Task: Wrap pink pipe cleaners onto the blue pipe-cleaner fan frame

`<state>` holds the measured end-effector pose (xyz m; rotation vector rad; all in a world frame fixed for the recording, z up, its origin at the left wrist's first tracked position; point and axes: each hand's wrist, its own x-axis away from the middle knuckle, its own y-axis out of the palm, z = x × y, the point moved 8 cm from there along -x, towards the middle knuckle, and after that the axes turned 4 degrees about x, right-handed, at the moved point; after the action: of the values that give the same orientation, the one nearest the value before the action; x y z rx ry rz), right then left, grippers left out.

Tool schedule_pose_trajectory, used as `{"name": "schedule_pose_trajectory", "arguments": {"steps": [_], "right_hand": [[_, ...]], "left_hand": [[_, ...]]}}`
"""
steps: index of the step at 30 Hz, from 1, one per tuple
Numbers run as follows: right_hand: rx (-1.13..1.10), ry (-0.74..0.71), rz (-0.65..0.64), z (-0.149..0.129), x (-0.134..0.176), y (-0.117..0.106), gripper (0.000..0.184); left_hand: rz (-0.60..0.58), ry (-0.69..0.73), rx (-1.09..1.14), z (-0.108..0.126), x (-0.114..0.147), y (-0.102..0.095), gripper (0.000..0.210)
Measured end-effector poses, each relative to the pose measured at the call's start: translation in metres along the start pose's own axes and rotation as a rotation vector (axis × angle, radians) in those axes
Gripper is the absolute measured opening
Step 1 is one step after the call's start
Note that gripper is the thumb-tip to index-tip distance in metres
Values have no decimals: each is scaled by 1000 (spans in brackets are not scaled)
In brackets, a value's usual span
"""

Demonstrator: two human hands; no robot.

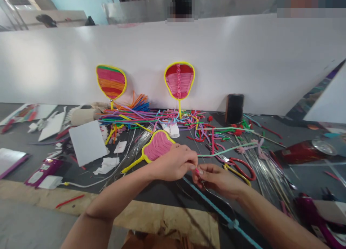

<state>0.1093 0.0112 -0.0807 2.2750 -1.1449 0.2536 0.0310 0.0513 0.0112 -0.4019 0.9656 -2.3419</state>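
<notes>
A small bright-pink piece (198, 172) is being held over the near middle of the dark table (162, 193), pinched between the fingers of the right hand (213, 178). The fingers of the left hand (177, 162) are being pressed together just beside it; whether it is also being gripped by them cannot be told. A light-blue fuzzy stem (207, 199) is stretching from below the hands towards the near right. To the left, a pink fan-shaped piece with yellow edging (156, 148) is being partly covered by the left hand. To the right, red-handled scissors (239, 159) are lying beyond the right hand, and a red metal can (300, 151) is lying farther right. Farther back, a striped fan (111, 81) and a beaded pink-and-red fan (184, 84) are standing upright before a white panel (146, 50).
</notes>
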Motion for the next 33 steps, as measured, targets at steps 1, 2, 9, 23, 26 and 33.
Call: {"name": "schedule_pose_trajectory", "arguments": {"steps": [1,2,9,23,26,33], "right_hand": [[-50,15,-29,5,-2,3,37],[-93,19,-51,8,-3,7,37],[87,-78,-50,6,-7,17,45],[1039,-438,395,-77,29,-10,26],[1012,-392,370,-75,24,-3,24],[650,-192,191,-48,9,-5,19]], "left_hand": [[10,12,7,0,0,0,11],[20,22,17,1,1,-1,11],[58,31,96,-8,-1,-3,9],[136,-99,-96,-14,-2,-8,12],[165,-91,-154,-10,-2,-8,11],[223,-53,-248,-3,-1,-8,8]]}}
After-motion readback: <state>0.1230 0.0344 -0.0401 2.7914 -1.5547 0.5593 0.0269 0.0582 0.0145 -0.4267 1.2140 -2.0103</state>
